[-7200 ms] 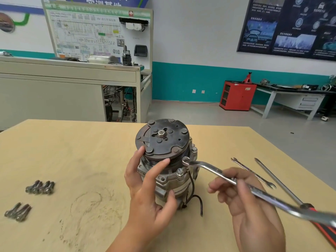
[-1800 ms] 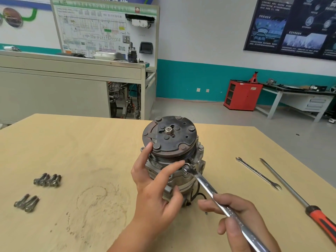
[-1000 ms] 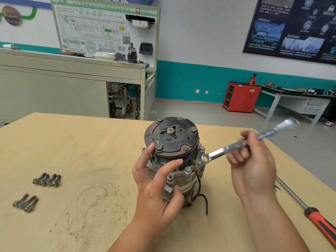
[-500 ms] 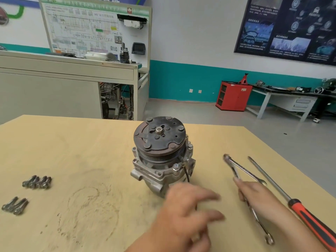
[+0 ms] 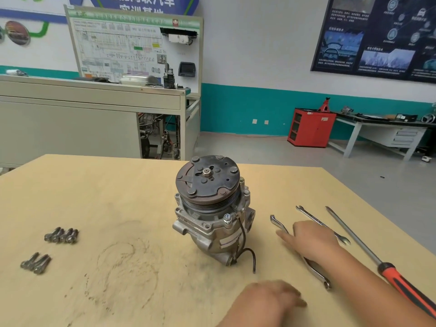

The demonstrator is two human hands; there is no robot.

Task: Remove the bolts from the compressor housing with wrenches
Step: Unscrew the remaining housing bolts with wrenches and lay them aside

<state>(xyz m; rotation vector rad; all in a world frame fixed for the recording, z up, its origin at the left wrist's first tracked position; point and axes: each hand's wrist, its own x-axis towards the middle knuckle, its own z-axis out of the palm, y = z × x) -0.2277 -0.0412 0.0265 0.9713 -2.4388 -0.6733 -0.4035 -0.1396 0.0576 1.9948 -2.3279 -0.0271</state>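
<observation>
Both left hand (image 5: 266, 300) and right hand (image 5: 311, 239) off compressor (image 5: 212, 208), wrench (image 5: 316, 271) back on table (image 5: 118, 197).

The right hand (image 5: 311, 240) lies palm down, low on the surface (image 5: 113, 190) toward its right edge. Its fingers are straight and close together, pointing left toward the middle. The bare right forearm (image 5: 368, 286) runs back to the near right corner. The left hand (image 5: 266, 300) sits by the near edge, also palm down and blurred, with fingers loosely extended rightward and gripping nothing. The two hands are apart, the left nearer the person.
</observation>
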